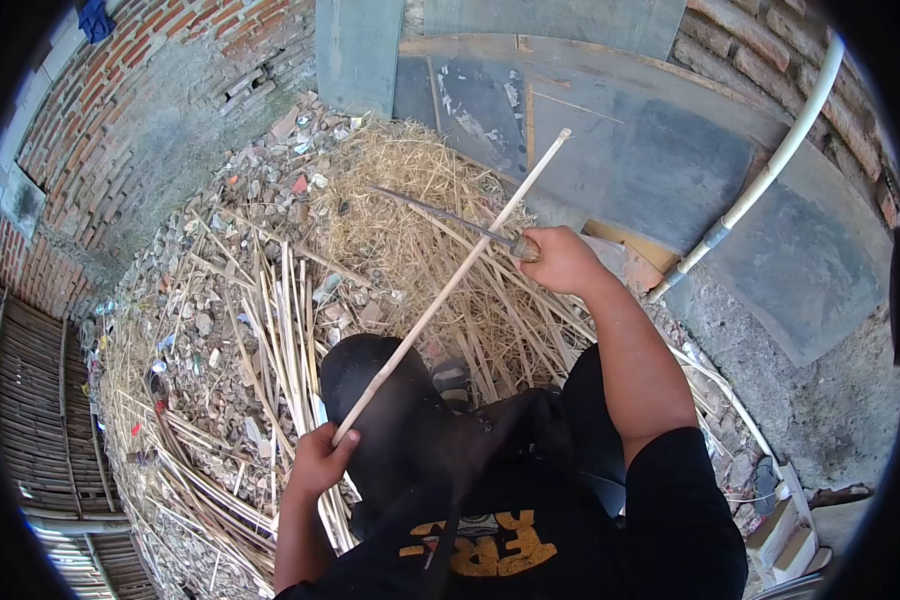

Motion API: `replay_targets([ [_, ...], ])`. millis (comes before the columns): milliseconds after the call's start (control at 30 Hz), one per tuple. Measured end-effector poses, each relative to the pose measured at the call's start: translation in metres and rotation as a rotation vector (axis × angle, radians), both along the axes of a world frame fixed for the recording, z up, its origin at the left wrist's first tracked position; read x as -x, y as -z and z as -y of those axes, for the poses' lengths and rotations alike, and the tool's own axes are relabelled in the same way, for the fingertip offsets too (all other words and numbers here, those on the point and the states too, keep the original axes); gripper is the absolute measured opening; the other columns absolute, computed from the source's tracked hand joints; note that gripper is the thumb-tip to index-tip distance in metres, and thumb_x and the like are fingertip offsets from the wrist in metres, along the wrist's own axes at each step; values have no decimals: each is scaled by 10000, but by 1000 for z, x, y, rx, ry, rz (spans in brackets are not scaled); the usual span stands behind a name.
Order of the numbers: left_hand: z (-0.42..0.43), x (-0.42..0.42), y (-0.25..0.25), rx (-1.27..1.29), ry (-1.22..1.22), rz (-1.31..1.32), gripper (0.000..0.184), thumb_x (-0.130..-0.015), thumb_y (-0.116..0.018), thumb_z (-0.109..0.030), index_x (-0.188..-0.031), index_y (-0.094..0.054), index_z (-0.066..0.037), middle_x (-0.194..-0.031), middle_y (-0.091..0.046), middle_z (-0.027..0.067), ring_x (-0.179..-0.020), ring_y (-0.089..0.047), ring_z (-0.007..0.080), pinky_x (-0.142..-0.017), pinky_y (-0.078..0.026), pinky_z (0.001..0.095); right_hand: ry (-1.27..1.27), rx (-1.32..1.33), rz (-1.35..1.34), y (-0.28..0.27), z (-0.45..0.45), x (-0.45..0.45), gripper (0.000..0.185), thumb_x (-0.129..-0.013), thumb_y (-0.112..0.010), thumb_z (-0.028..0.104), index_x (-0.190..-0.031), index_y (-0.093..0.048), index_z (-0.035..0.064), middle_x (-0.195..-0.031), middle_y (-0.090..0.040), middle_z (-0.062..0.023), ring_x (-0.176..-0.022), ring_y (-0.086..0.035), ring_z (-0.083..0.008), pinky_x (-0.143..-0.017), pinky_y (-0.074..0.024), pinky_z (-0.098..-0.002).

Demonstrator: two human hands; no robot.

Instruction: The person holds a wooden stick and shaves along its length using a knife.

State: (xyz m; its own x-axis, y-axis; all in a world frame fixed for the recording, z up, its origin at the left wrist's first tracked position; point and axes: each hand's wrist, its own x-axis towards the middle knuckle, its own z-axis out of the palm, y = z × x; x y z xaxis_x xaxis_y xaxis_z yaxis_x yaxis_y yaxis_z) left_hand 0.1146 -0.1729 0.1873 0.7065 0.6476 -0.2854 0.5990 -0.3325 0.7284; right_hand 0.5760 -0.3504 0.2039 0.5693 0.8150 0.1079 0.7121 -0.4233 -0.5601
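My left hand (318, 462) is closed round the lower end of a long pale stick (440, 298), which slants up and away to the right across my knee. In my right hand (562, 260) is the handle of a knife (440, 212) with a long, narrow, dark blade pointing left. The blade crosses the stick near its upper half; whether they touch I cannot tell. Beneath both lies a heap of straw-coloured shavings (395, 165). Several similar pale sticks (288, 330) lie on the ground beside my left knee.
Rubble and litter (205, 325) cover the ground at left. A brick wall (100, 150) rises behind it. Dark panels (620, 150) lean at the back right, with a pale pipe (770, 170) in front. A bamboo slat screen (30, 390) stands at far left.
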Motion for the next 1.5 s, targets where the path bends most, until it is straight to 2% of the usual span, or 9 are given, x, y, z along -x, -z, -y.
replay_targets([
  [200, 0, 2, 10, -31, 2, 67, 522, -1066, -623, -412, -731, -545, -19, -584, -462, 6, -610, -412, 94, -532, -365, 347, -255, 229, 120, -30, 0, 47, 239, -809, -783, 260, -1008, -738, 135, -845, -718, -187, -853, -703, -400, -748, -542, -499],
  [333, 3, 1, 6, -121, 1, 31, 538, -1081, -583, -428, -749, -553, -6, -574, -471, 67, -580, -428, 140, -540, -382, 382, -190, 94, -225, -1, -6, 17, 270, -802, -765, 255, -1012, -735, 88, -830, -717, -174, -819, -710, -349, -751, -542, -455],
  [433, 5, -1, 4, -177, -1, 29, 546, -1087, -558, -438, -772, -571, 8, -577, -496, 114, -555, -453, 195, -550, -401, 408, 13, -5, -110, 5, -15, 3, 257, -795, -696, 191, -1040, -747, 127, -930, -742, -165, -856, -723, -343, -768, -557, -455],
  [700, 4, -8, -7, -165, 37, -42, 553, -1103, -511, -432, -796, -590, 21, -602, -543, 171, -554, -509, 267, -571, -424, 433, -308, 203, -26, -14, -19, 59, 210, -775, -714, 192, -969, -726, 111, -836, -716, -162, -800, -702, -375, -722, -548, -482],
  [900, -3, -5, -7, -140, 8, -40, 559, -1110, -483, -435, -815, -610, 22, -613, -555, 200, -565, -548, 328, -592, -446, 461, -107, 80, -169, 33, -37, 19, 221, -796, -706, 183, -986, -734, 74, -870, -727, -179, -823, -710, -362, -771, -557, -467],
  [1067, 10, -10, -18, -297, 48, -95, 502, -1092, -516, -395, -822, -603, 19, -674, -597, 273, -672, -601, 509, -600, -448, 513, -253, 206, 65, -7, -36, 73, 228, -801, -717, 194, -1011, -728, 105, -916, -733, -173, -869, -712, -394, -773, -561, -484],
  [1133, 7, -10, -15, -316, 66, -83, 496, -1091, -519, -393, -820, -601, 14, -672, -596, 273, -667, -601, 509, -603, -449, 524, -325, 257, 179, -11, -31, 81, 199, -790, -720, 189, -975, -730, 116, -894, -738, -166, -856, -711, -383, -746, -552, -477],
  [1233, 10, -9, -12, -350, 50, -75, 493, -1090, -518, -390, -811, -598, 8, -670, -595, 272, -666, -601, 514, -603, -450, 536, -127, 130, -248, 16, -30, 35, 186, -783, -720, 176, -947, -715, 89, -861, -731, -171, -843, -708, -383, -741, -546, -476],
  [1500, 5, -6, -10, -376, 69, -66, 499, -1091, -509, -391, -794, -588, 2, -657, -589, 263, -664, -602, 515, -597, -448, 546, -179, 175, 46, -12, -28, 61, 218, -778, -717, 202, -977, -724, 114, -855, -720, -176, -872, -717, -385, -768, -561, -504],
])
